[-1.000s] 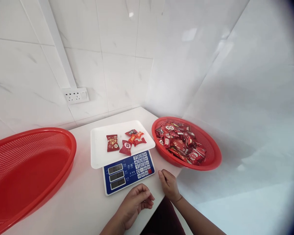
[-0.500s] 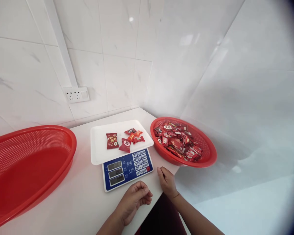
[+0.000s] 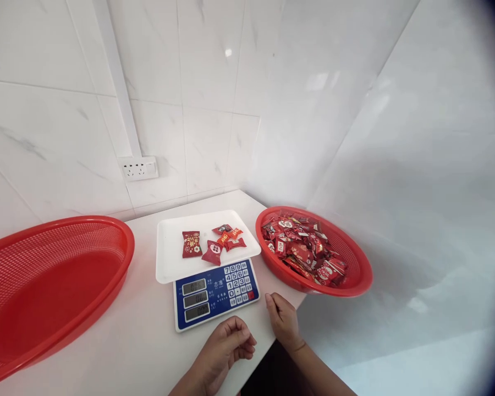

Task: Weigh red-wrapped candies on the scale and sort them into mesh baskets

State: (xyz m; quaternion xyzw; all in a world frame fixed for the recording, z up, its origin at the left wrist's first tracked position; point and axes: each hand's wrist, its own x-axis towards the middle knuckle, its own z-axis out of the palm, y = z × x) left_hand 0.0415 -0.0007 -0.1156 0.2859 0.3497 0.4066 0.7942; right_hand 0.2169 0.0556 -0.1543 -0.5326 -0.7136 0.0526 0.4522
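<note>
A digital scale [image 3: 226, 301] with a blue keypad panel stands on the table, its white tray [image 3: 171, 267] bearing several wrapped candies. Among these are a dark red packet [image 3: 192, 244] on the left and a smaller red candy [image 3: 213, 252] near the middle. Just in front of the scale, my left hand [image 3: 226, 346] is loosely closed, fingers curled in, with nothing visible in it. My right hand [image 3: 284, 320] forms a fist by the table's edge, right of the scale and below a red basket [image 3: 357, 275] heaped with red-wrapped candies [image 3: 303, 247]. Neither hand touches the candies.
On the left stands a large red perforated basket [image 3: 124, 247]; no items show inside it. The candy basket overhangs the table's [image 3: 144, 352] right edge. Tiled walls meet behind the table, with a power socket [image 3: 139, 168] on the back one.
The view has tilted up slightly, so the scale and baskets sit a little lower in the picture. Both hands keep their closed poses, and the candies on the tray stay put.
</note>
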